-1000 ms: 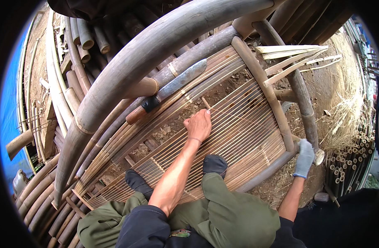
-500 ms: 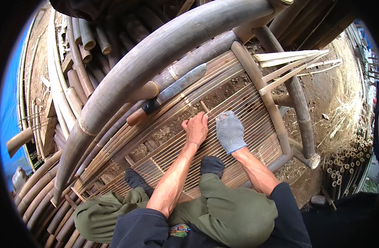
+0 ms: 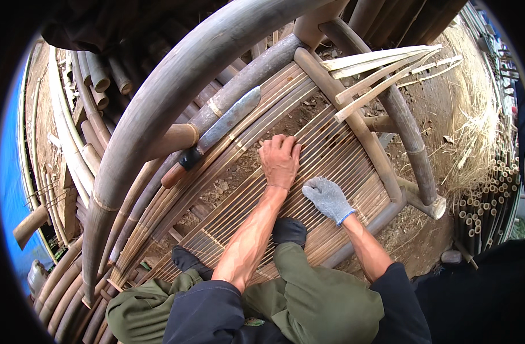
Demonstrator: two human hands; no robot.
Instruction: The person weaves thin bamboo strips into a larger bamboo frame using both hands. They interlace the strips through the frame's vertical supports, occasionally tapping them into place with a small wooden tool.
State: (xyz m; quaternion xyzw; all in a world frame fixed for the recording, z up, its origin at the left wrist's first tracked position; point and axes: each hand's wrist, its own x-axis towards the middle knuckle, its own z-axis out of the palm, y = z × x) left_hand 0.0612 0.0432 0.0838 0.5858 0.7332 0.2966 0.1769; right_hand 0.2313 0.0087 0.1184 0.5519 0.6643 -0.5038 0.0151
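Observation:
My bare left hand [image 3: 280,163] is at the edge of the thin bamboo slats [image 3: 331,166], beside a long gap in the frame. Its fingers curl down over the outermost slat, and their tips are hidden. My right hand [image 3: 329,200], in a grey knit glove, rests closed on the slats close by; whatever its fingers hold, if anything, is hidden. A big knife [image 3: 231,123] with a wooden handle lies across the slats beyond my left hand, against a thick pole. The slats fill a bamboo frame [image 3: 383,160], on which I sit with my feet on the slats.
A thick curved bamboo pole [image 3: 159,86] arches over the far left side. Pale split strips [image 3: 383,57] jut over the frame's far right corner. Cut bamboo poles [image 3: 62,286] lie at the left, a bundle of thin tubes [image 3: 480,212] at the right, near straw-like shavings [image 3: 474,126].
My left hand has moved along the slat edge and turned over it, and the small stick seen beside it is now out of sight. The gloved hand has shifted nearer me, and the view has tilted.

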